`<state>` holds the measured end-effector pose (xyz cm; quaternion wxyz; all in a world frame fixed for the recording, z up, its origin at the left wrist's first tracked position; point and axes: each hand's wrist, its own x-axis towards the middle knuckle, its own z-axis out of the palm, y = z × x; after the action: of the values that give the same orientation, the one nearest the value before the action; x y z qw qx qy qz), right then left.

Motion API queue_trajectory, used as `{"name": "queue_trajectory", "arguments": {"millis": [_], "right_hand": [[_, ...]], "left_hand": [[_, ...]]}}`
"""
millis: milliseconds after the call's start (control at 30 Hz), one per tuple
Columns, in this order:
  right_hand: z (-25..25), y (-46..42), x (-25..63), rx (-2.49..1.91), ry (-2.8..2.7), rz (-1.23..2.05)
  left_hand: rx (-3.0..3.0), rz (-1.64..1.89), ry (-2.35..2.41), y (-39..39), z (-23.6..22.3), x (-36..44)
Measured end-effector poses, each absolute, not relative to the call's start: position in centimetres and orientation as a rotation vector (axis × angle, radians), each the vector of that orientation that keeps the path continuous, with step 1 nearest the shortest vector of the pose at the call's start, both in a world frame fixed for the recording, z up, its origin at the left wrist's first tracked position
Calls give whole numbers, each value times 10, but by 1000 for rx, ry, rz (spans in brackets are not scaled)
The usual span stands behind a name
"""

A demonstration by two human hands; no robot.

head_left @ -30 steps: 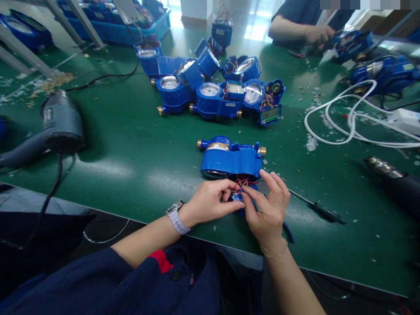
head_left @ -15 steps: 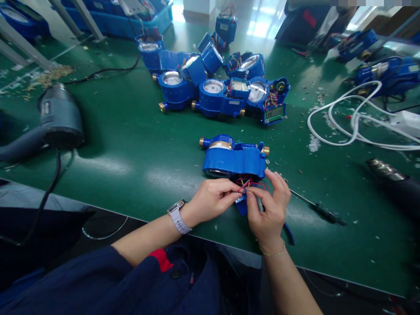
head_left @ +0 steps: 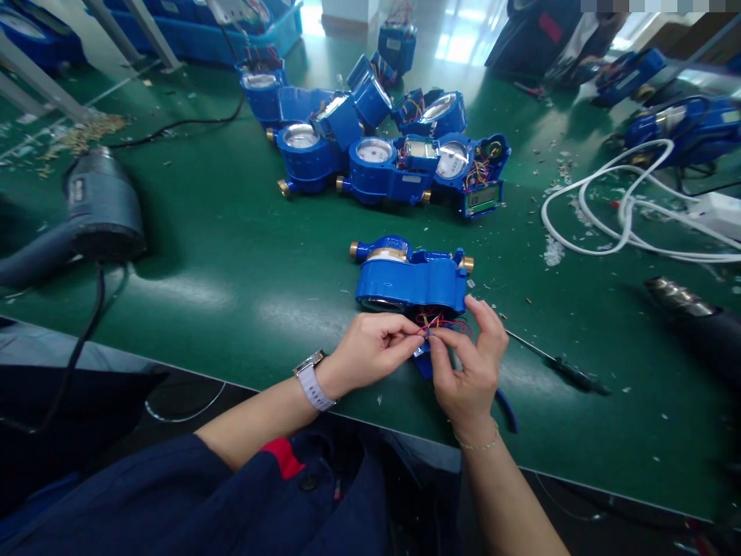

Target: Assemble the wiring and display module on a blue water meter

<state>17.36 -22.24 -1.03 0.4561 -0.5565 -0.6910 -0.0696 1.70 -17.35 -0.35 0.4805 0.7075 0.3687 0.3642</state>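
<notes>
A blue water meter (head_left: pixel 414 284) with brass end fittings lies on its side on the green table, and thin wires (head_left: pixel 443 316), mostly red, spill from its near edge. With thumb and forefinger my left hand (head_left: pixel 370 347) pinches the wires. My right hand (head_left: pixel 468 363) pinches them too, its fingertips almost meeting the left ones. Its outer fingers rest near the meter's right end. Below the fingertips a small blue part (head_left: pixel 424 364) shows, partly covered. A blue curved handle (head_left: pixel 507 411) sticks out beside my right wrist; the rest of that tool is hidden.
Several blue water meters (head_left: pixel 370 166) stand grouped at the back. A grey heat gun (head_left: pixel 104 208) lies left, a dark tool with a metal nozzle (head_left: pixel 688 305) right. Nearer are a screwdriver (head_left: pixel 579 376) and a coiled white cable (head_left: pixel 625 208). A person's dark sleeve (head_left: pixel 529 35) shows at the far side.
My fingertips have drawn slightly closer together on the wires, the right hand shifting a little left. The meter stays where it was; the whole view has moved slightly.
</notes>
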Motion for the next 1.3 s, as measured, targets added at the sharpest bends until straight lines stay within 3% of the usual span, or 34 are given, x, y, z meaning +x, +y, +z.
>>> {"name": "queue_trajectory", "arguments": {"millis": [367,833,1300], "right_hand": [[-10,-223,171,-1410,-1661,-77],[-9,-224,171,-1320,-1738,-179],[-10,-226,175,-1363,-1703,-245]], "left_hand": [[1645,832,937,-173,2,16],[1019,709,891,-169,2,26],[1126,860,913,-171,-1,16]]}}
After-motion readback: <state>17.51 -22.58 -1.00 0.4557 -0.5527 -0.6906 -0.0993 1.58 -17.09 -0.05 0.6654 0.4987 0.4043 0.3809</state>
